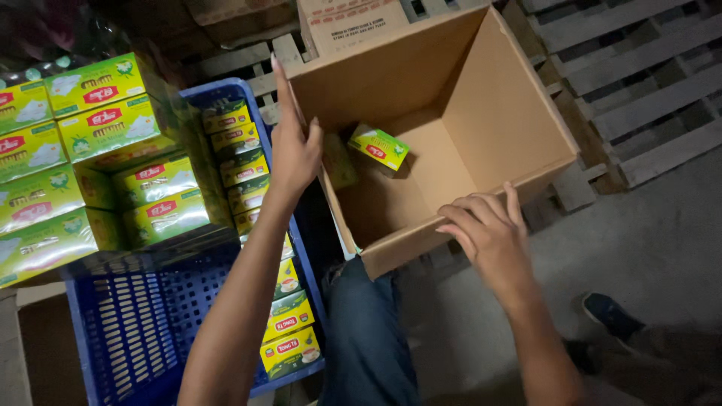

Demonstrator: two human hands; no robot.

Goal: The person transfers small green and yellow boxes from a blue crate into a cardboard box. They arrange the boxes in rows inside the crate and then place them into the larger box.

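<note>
An open brown cardboard box sits tilted in front of me on wooden pallets. My left hand rests flat against the outside of its left wall, fingers pointing up at the rim. My right hand lies on the near front edge, fingers curled over it. Inside the box, one small yellow-green carton is tilted in the back left part. Neither hand grips a carton.
A blue plastic crate at my left holds a row of yellow-green cartons along its right side. More such cartons are stacked at far left. Wooden pallets lie at upper right. My knee and a dark shoe are below.
</note>
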